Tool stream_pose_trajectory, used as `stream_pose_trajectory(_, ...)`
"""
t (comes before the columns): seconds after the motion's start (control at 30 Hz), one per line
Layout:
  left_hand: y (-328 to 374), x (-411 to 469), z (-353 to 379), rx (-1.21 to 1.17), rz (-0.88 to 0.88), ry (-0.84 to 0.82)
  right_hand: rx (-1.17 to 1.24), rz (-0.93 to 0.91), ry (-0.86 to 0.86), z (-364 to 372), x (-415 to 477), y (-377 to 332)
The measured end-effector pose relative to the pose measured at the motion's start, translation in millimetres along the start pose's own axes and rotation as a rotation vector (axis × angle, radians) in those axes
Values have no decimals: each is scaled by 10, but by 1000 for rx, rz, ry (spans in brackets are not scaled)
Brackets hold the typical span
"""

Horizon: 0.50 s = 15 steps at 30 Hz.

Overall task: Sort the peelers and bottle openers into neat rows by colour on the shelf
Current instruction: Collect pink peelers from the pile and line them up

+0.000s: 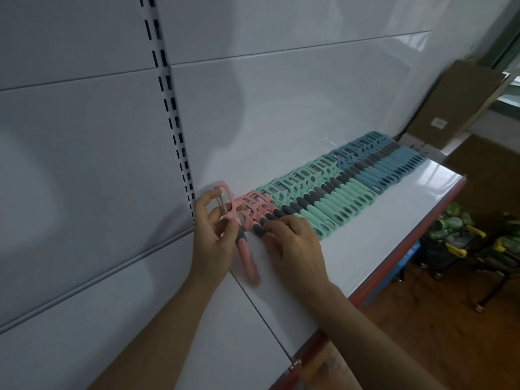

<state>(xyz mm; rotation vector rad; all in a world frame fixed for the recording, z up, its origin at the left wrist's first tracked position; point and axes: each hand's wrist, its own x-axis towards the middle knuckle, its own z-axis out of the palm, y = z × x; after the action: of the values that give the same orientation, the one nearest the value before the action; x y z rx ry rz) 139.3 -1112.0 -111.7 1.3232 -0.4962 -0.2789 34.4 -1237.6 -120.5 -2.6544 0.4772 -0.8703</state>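
A long row of peelers lies along the back of the white shelf (380, 237): blue ones (394, 164) at the far right, mint green ones (332, 198) in the middle, a few pink ones (254, 205) at the left end. My left hand (213, 237) grips a pink peeler (246, 256) by its grey neck, head up, handle pointing toward me. My right hand (292, 243) lies flat over the handles of the pink peelers in the row, fingers pressing on them.
A white back panel with a slotted upright (174, 116) stands behind the shelf. A cardboard box (455, 105) leans at the far right end. Below the red shelf edge (394, 254), wire baskets with yellow handles (461, 249) sit on a wooden floor.
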Motion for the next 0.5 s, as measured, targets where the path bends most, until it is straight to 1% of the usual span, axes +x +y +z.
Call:
stream_pose_trajectory(0.07, 29, -22, 19, -34, -8, -24, 162, 49, 32, -76, -5, -61)
stream_pose_trajectory(0.13, 31, -33, 20, -91, -65, -31, 398, 134, -7, -137, -17, -143)
stream_pose_trajectory(0.2, 19, -32, 19, -122, -113, -22, 504, 161, -60, -136, -56, -209)
stream_pose_trajectory(0.27, 9, -32, 33, -121, -116, -43, 561, 177, -67, -111, -93, -212)
stream_pose_trajectory(0.33, 14, -22, 47, -81, -65, -79, 584, 214, -42, -129, -95, -184)
stream_pose_trajectory(0.4, 26, 9, 20, 31, -11, -59, 521, 194, -20, -156, -95, -157)
stream_pose_trajectory(0.5, 1, 75, -76, 173, 21, 99, 355, 103, 19, -163, -128, -127)
